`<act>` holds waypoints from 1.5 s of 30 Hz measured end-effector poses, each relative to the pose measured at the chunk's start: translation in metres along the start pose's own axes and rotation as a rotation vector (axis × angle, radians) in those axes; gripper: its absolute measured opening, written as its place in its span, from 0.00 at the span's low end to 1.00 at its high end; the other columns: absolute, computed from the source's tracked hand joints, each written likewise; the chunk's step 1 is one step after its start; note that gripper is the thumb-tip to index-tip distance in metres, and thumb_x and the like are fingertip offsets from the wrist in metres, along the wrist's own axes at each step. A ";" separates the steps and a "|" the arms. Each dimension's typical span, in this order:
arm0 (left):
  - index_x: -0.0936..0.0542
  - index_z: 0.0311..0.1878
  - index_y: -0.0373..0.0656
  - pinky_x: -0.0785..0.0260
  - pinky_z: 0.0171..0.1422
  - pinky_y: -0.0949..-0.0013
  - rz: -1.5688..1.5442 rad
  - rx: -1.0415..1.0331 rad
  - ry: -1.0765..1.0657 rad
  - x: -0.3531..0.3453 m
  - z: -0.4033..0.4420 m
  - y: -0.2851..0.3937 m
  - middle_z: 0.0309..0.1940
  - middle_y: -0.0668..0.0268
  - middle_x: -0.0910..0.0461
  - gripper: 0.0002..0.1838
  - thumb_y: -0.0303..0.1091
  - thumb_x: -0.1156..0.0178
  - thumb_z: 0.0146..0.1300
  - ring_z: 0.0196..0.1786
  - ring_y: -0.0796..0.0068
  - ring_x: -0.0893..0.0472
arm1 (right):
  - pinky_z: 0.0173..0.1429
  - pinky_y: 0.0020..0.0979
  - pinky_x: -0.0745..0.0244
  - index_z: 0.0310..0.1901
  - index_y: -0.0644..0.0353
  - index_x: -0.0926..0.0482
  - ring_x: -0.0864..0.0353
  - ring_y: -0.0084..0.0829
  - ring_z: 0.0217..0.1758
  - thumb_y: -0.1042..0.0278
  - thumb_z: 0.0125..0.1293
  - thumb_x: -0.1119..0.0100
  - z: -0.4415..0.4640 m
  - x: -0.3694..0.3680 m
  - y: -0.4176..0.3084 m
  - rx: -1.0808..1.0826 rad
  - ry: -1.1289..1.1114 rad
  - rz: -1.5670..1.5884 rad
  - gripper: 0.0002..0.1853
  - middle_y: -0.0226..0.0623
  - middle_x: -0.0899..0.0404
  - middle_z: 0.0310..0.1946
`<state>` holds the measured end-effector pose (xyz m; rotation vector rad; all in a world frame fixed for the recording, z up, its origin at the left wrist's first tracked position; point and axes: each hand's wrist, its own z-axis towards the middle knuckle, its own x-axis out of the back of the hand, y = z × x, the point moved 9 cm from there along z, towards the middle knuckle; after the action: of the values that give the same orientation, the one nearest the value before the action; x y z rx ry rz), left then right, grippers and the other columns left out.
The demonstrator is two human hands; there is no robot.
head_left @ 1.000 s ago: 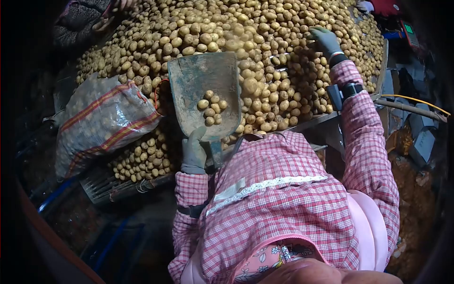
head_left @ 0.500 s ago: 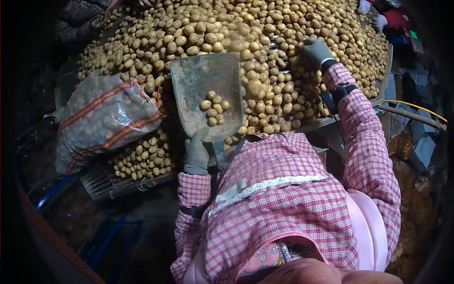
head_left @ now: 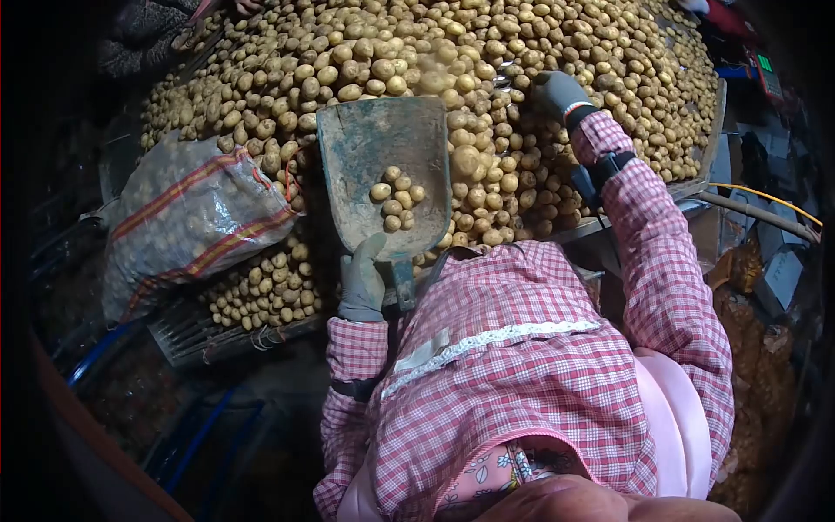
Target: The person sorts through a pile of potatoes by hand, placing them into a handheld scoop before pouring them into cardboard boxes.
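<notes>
My left hand [head_left: 363, 280], in a grey glove, grips the near edge of a worn blue-green scoop [head_left: 379, 143] beside its handle, thumb lying over the rim. Several small potatoes [head_left: 399, 198] rest inside the scoop, which lies on the front of a large heap of potatoes [head_left: 365, 43]. My right hand [head_left: 561, 94], also gloved, reaches onto the heap to the right of the scoop. It is bent downward among the potatoes, and its fingers are mostly hidden, so I cannot see what they hold.
A mesh sack full of potatoes [head_left: 196, 217], with red and yellow stripes, lies left of the scoop. Other people's hands and sleeves [head_left: 726, 22] show at the far edges. A metal pipe [head_left: 757, 213] and a yellow cable [head_left: 770, 198] stick out on the right.
My right hand has moved a little to the left over the potatoes. The scoop has shifted very slightly to the right, with my left hand still on it.
</notes>
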<state>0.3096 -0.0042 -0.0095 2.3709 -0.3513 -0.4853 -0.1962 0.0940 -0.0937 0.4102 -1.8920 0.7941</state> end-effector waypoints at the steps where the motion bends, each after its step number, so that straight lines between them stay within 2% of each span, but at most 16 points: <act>1: 0.19 0.58 0.24 0.19 0.64 0.60 0.012 -0.005 -0.003 -0.001 -0.002 0.002 0.56 0.50 0.15 0.20 0.32 0.45 0.74 0.56 0.60 0.13 | 0.61 0.45 0.19 0.50 0.57 0.11 0.12 0.51 0.55 0.54 0.64 0.37 0.006 0.005 -0.007 0.028 0.026 -0.036 0.19 0.49 0.11 0.49; 6: 0.18 0.57 0.23 0.19 0.64 0.61 0.115 -0.006 -0.076 -0.009 0.000 0.002 0.55 0.50 0.14 0.20 0.33 0.49 0.77 0.55 0.62 0.12 | 0.59 0.46 0.18 0.43 0.63 0.10 0.12 0.52 0.54 0.57 0.66 0.37 -0.015 0.024 -0.041 -0.010 -0.163 -0.232 0.17 0.51 0.11 0.47; 8: 0.18 0.56 0.23 0.20 0.64 0.61 0.084 -0.007 -0.055 -0.005 0.001 0.002 0.54 0.50 0.13 0.21 0.34 0.50 0.78 0.55 0.63 0.12 | 0.58 0.43 0.17 0.42 0.64 0.10 0.11 0.49 0.51 0.54 0.62 0.32 -0.026 -0.003 -0.038 0.119 -0.307 -0.194 0.19 0.50 0.10 0.46; 10: 0.18 0.56 0.23 0.19 0.64 0.62 0.022 -0.029 -0.042 -0.002 0.005 -0.001 0.54 0.50 0.13 0.21 0.35 0.50 0.78 0.55 0.64 0.12 | 0.57 0.40 0.16 0.41 0.63 0.09 0.11 0.47 0.49 0.50 0.58 0.27 -0.055 -0.005 -0.026 -0.068 -0.469 0.074 0.22 0.53 0.11 0.46; 12: 0.18 0.56 0.24 0.19 0.64 0.62 0.208 -0.099 -0.075 0.000 0.001 0.007 0.54 0.50 0.13 0.21 0.35 0.50 0.78 0.55 0.63 0.12 | 0.56 0.39 0.16 0.44 0.60 0.09 0.10 0.44 0.49 0.51 0.58 0.29 -0.058 -0.001 -0.024 -0.019 -0.449 -0.096 0.21 0.50 0.10 0.45; 16: 0.18 0.57 0.24 0.19 0.64 0.62 0.250 -0.094 -0.109 -0.003 0.003 0.007 0.55 0.50 0.13 0.21 0.35 0.49 0.78 0.56 0.63 0.12 | 0.55 0.39 0.16 0.52 0.59 0.11 0.10 0.43 0.51 0.53 0.61 0.33 -0.051 0.042 -0.010 -0.194 -0.105 0.105 0.23 0.48 0.10 0.48; 17: 0.18 0.57 0.24 0.19 0.63 0.62 0.240 -0.085 -0.108 -0.002 0.004 0.005 0.55 0.50 0.13 0.21 0.35 0.50 0.78 0.55 0.63 0.12 | 0.57 0.39 0.17 0.55 0.56 0.13 0.11 0.44 0.53 0.54 0.62 0.35 -0.025 0.012 0.018 -0.167 -0.084 0.408 0.23 0.48 0.11 0.51; 18: 0.18 0.57 0.25 0.19 0.63 0.62 0.231 -0.076 -0.106 0.000 0.006 0.002 0.55 0.49 0.13 0.21 0.35 0.50 0.78 0.55 0.64 0.12 | 0.57 0.40 0.17 0.57 0.52 0.14 0.11 0.44 0.52 0.54 0.62 0.36 -0.007 0.011 0.023 -0.064 0.077 0.377 0.23 0.46 0.11 0.51; 23: 0.17 0.56 0.25 0.19 0.62 0.64 0.214 -0.095 -0.118 -0.010 0.002 0.007 0.56 0.50 0.13 0.21 0.36 0.50 0.78 0.55 0.65 0.12 | 0.56 0.42 0.17 0.53 0.51 0.13 0.11 0.47 0.51 0.52 0.63 0.36 -0.003 0.016 -0.021 0.013 0.200 0.128 0.20 0.46 0.10 0.47; 26: 0.17 0.56 0.24 0.19 0.62 0.64 0.280 -0.092 -0.128 -0.018 0.000 0.014 0.55 0.51 0.13 0.22 0.36 0.51 0.79 0.54 0.66 0.12 | 0.54 0.43 0.16 0.47 0.54 0.11 0.11 0.50 0.48 0.54 0.66 0.38 -0.022 0.016 -0.033 -0.131 -0.267 0.210 0.16 0.46 0.10 0.44; 28: 0.17 0.56 0.24 0.19 0.61 0.64 0.273 -0.095 -0.077 -0.023 -0.007 0.019 0.54 0.51 0.12 0.23 0.36 0.53 0.79 0.54 0.67 0.12 | 0.50 0.44 0.16 0.39 0.61 0.11 0.11 0.50 0.43 0.55 0.67 0.36 -0.020 -0.006 -0.038 0.342 -0.269 -0.320 0.16 0.50 0.11 0.42; 30: 0.17 0.56 0.23 0.19 0.62 0.64 0.364 -0.134 -0.081 -0.022 -0.010 0.024 0.54 0.50 0.12 0.23 0.37 0.54 0.80 0.54 0.66 0.12 | 0.49 0.45 0.17 0.40 0.62 0.11 0.12 0.51 0.41 0.53 0.62 0.30 -0.041 0.019 -0.038 0.251 -0.310 -0.059 0.18 0.51 0.11 0.41; 32: 0.18 0.56 0.23 0.19 0.62 0.63 0.366 -0.114 -0.076 -0.013 -0.011 0.018 0.54 0.50 0.12 0.24 0.37 0.54 0.80 0.55 0.65 0.12 | 0.50 0.42 0.19 0.40 0.62 0.11 0.11 0.46 0.43 0.52 0.59 0.27 -0.046 0.024 -0.011 -0.061 -0.381 0.137 0.19 0.50 0.11 0.39; 41: 0.17 0.56 0.25 0.19 0.63 0.61 0.326 -0.139 -0.044 0.000 0.001 0.005 0.55 0.50 0.12 0.23 0.37 0.52 0.80 0.56 0.65 0.12 | 0.62 0.41 0.20 0.59 0.51 0.14 0.14 0.49 0.56 0.48 0.65 0.36 -0.006 0.034 -0.013 -0.013 -0.026 0.199 0.24 0.49 0.13 0.54; 44: 0.17 0.57 0.25 0.20 0.64 0.61 0.324 -0.135 -0.021 0.004 0.002 0.004 0.55 0.51 0.13 0.22 0.36 0.51 0.79 0.57 0.64 0.12 | 0.63 0.42 0.20 0.59 0.49 0.13 0.14 0.50 0.57 0.42 0.66 0.34 -0.003 0.004 -0.024 0.149 -0.125 0.150 0.26 0.48 0.14 0.56; 45: 0.17 0.58 0.25 0.20 0.64 0.61 0.273 -0.095 -0.015 0.004 0.002 0.001 0.56 0.51 0.13 0.22 0.36 0.51 0.79 0.57 0.64 0.12 | 0.63 0.42 0.19 0.56 0.48 0.11 0.14 0.50 0.57 0.41 0.65 0.33 0.004 0.010 -0.014 0.034 -0.094 0.071 0.25 0.48 0.14 0.56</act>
<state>0.3122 -0.0078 -0.0107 2.1850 -0.6343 -0.3816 -0.1952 0.0819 -0.0810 0.4094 -1.9919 0.8685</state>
